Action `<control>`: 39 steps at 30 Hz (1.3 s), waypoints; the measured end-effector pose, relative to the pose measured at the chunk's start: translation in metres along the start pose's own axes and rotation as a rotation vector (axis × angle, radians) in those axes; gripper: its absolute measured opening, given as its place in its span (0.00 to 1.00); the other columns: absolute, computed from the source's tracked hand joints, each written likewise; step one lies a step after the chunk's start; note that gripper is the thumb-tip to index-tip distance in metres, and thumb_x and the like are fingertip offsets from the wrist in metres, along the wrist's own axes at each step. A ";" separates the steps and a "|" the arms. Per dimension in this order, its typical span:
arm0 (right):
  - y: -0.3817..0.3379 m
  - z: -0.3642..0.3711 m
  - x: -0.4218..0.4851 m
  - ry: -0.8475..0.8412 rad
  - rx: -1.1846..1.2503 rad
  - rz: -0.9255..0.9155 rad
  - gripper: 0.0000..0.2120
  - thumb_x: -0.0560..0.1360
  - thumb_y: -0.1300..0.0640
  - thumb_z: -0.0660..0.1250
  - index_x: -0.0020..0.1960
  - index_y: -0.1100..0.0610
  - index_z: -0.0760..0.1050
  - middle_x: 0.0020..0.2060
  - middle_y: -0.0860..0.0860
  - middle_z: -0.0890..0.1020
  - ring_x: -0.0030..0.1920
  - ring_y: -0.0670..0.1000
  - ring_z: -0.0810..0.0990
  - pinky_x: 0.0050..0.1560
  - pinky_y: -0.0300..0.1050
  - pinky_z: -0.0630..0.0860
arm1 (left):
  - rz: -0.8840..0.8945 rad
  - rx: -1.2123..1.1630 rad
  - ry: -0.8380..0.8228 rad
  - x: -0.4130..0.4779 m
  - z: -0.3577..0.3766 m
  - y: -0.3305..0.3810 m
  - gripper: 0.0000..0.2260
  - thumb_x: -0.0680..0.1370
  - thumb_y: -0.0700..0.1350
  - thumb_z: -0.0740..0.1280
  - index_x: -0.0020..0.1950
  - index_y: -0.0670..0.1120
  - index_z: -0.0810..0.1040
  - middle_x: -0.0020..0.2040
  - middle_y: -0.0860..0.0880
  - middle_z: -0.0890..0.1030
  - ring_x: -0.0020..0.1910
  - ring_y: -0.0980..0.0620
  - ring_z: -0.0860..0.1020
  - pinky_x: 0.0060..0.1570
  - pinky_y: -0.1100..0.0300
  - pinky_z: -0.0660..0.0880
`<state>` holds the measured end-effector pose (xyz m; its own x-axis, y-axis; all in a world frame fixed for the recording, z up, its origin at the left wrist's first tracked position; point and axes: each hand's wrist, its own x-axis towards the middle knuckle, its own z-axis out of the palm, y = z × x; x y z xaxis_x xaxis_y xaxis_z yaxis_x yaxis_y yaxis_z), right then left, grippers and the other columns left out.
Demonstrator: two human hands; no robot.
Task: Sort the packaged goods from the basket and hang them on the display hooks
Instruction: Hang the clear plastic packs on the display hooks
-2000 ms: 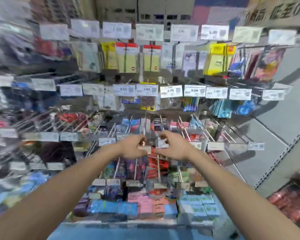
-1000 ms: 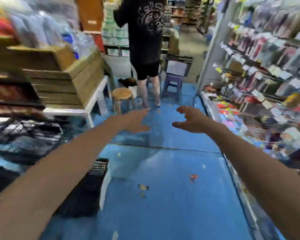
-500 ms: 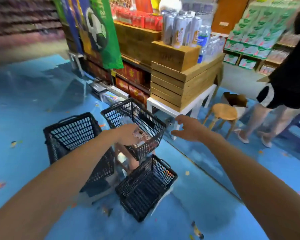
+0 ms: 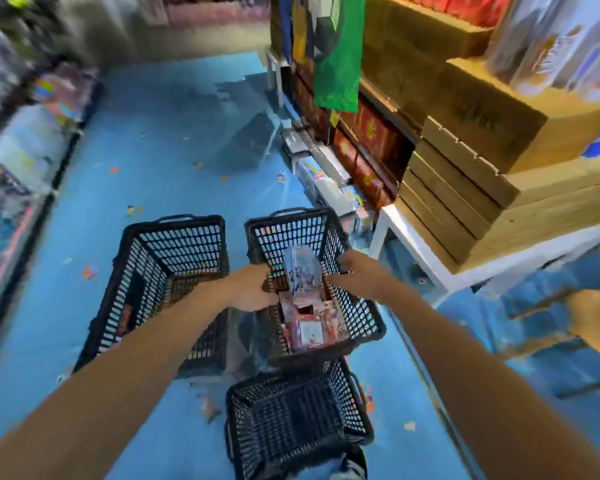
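Head view. A pack [image 4: 301, 270] stands on end in a basket [image 4: 291, 233]. Its long axis runs 12 to 6 o'clock, with the top tipped toward 12. At its 6 o'clock, flat packs [image 4: 312, 327] lie in the same basket. The left hand [image 4: 253, 289] is at the pack's 9 o'clock and the right hand [image 4: 355, 273] at its 3, both inside the rim with fingers curled. Cannot tell whether either grips the pack. A second basket [image 4: 174, 244] sits at 9 o'clock of the first, contents blurred. A third basket [image 4: 291, 410] sits at 6. All are on the blue floor [image 4: 153, 150].
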<state>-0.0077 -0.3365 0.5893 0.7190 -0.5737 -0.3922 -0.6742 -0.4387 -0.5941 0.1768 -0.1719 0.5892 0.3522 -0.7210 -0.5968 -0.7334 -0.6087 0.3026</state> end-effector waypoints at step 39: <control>0.164 0.179 0.344 -0.294 0.214 0.316 0.18 0.75 0.60 0.71 0.63 0.56 0.71 0.49 0.53 0.81 0.48 0.55 0.82 0.44 0.54 0.82 | -0.462 -0.958 0.158 0.363 0.137 -0.054 0.26 0.82 0.51 0.69 0.75 0.47 0.63 0.58 0.53 0.73 0.58 0.52 0.74 0.49 0.63 0.71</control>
<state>0.1595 -0.4817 0.2310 0.5227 -0.4225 -0.7405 -0.8396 -0.1042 -0.5332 0.2644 -0.3554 0.2546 0.6004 -0.3470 -0.7205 0.2268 -0.7901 0.5695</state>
